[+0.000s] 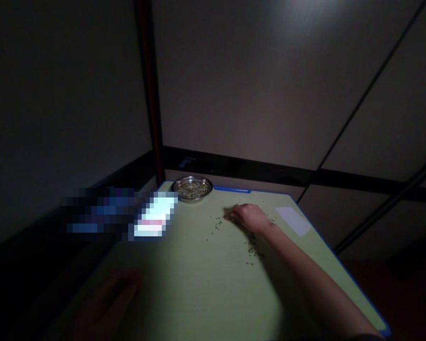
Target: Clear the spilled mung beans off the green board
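While the room is v. dim, the right hand (pixel 249 218) shows clearly enough: arm stretched forward across the pale green tabletop (pixel 199 274), forearm running diagonally from the bottom right corner, wrist low, palm down. Fingers are loosely curled and point left, tips resting on or right at a patch of small scattered grains (pixel 234 220); can't tell whether any grain is pinched between them, and the hand grips nothing big. More grains lie loose along the tabletop beside the wrist and forearm, trailing toward approx. the middle of the surface.

Left hand (pixel 108 298) lies at the near left edge of the tabletop, in deep shadow, fingers pointing up and right; looks flat and fairly spread, w/ nothing seen in it, but the dark makes that unsure.

A round metal bowl (pixel 192 187) sits at the far left corner of the tabletop, holding more of the same grains, well apart from the right hand. A pale rectangular patch (pixel 293 219) lies flat near the far right edge, just beyond the right wrist. A pixelated block covers the area left of the bowl, so whatever is there can't be made out. Tabletop's blue rim shows along the far and right edges; near edge is cut off by the frame.
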Available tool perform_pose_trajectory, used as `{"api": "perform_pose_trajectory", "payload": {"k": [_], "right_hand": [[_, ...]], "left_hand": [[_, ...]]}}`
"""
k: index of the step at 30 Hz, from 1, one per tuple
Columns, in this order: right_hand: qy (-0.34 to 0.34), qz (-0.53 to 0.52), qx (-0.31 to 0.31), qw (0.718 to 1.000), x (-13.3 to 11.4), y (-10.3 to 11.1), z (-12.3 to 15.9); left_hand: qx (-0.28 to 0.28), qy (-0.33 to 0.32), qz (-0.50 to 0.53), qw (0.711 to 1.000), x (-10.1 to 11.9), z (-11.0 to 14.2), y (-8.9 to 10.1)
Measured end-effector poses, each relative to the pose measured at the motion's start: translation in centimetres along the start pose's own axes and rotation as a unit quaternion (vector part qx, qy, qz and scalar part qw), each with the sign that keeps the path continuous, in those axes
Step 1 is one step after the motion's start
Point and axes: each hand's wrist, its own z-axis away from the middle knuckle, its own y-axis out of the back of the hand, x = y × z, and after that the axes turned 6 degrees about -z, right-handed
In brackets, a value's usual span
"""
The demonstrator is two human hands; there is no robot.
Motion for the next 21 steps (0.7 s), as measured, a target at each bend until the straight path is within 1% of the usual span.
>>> {"api": "perform_pose_trajectory", "payload": {"k": [2, 5, 7, 9, 11, 12, 14, 16, 18, 20, 21], "right_hand": [[0.001, 0.010, 0.000, 1.000, 0.0, 0.1, -0.3], [0.000, 0.021, 0.002, 1.000, -0.2, 0.7, -0.2], [-0.003, 0.025, 0.009, 1.000, -0.6, 1.7, 0.5], [-0.005, 0.027, 0.021, 0.999, -1.1, 3.1, 2.1], [-0.003, 0.019, 0.039, 0.999, -1.7, 4.4, 4.6], [0.002, -0.002, 0.058, 0.998, -2.1, 4.9, 6.2], [0.026, -0.043, 0.074, 0.996, -3.0, 5.3, 10.0], [0.028, -0.063, 0.053, 0.996, -3.9, 4.8, 13.9], [0.006, -0.068, 0.030, 0.997, -4.6, 3.6, 17.1], [-0.021, -0.067, 0.014, 0.997, -5.1, 2.1, 19.1], [-0.028, -0.068, 0.007, 0.997, -5.3, 1.5, 19.5]], "left_hand": [[-0.014, 0.040, 0.046, 0.998, -0.9, -0.3, -0.2], [-0.015, 0.062, 0.068, 0.996, -2.2, -0.8, -0.7], [-0.012, 0.068, 0.075, 0.995, -2.7, -1.1, -1.0], [-0.015, 0.066, 0.074, 0.995, -2.8, -1.1, -1.0], [-0.009, 0.061, 0.066, 0.996, -2.3, -0.8, -1.0], [-0.007, 0.056, 0.062, 0.996, -1.9, -0.6, -0.9], [-0.003, 0.052, 0.061, 0.997, -1.0, -0.2, -0.8], [-0.010, 0.049, 0.062, 0.997, -0.3, 0.1, -0.7], [-0.016, 0.042, 0.063, 0.997, -0.1, 0.1, -0.8], [-0.018, 0.026, 0.067, 0.997, -0.4, -0.1, -1.0], [-0.016, 0.021, 0.067, 0.997, -0.7, -0.2, -1.1]]}}
